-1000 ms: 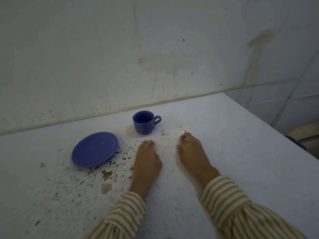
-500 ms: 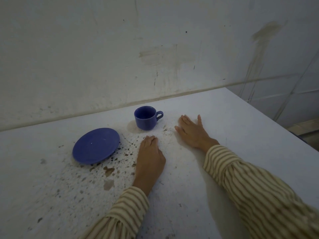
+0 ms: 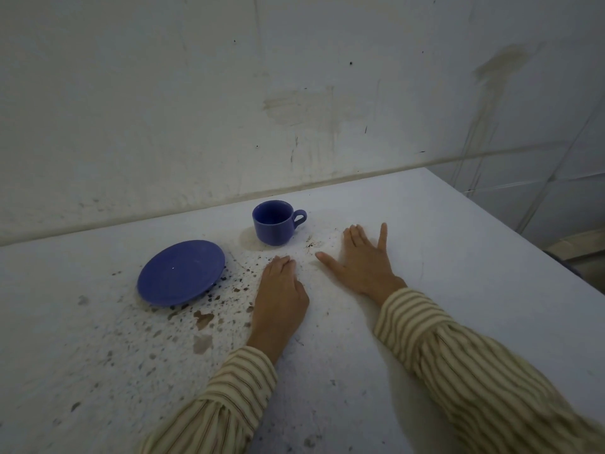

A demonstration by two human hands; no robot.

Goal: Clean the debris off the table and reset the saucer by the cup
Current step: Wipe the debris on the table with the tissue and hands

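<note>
A blue cup [image 3: 274, 222] stands upright near the wall, handle to the right. A blue saucer [image 3: 181, 271] lies flat to its front left, apart from it. Brown debris [image 3: 203, 319] is scattered over the white table [image 3: 458, 257] between the saucer and my hands, with a small dark clump [image 3: 310, 244] right of the cup. My left hand [image 3: 281, 296] rests palm down, fingers together, just in front of the cup. To the right of the clump lies my right hand [image 3: 363, 263], flat with fingers spread. Neither hand holds anything.
A stained white wall [image 3: 294, 109] runs directly behind the table. The table's right edge [image 3: 523, 237] drops off to a tiled wall and a wooden piece at the far right. Striped sleeves cover both forearms.
My right hand has gone from curled fingertips on the table to a flat, spread palm, reaching farther forward and right beside the cup. My left hand has stayed in place.
</note>
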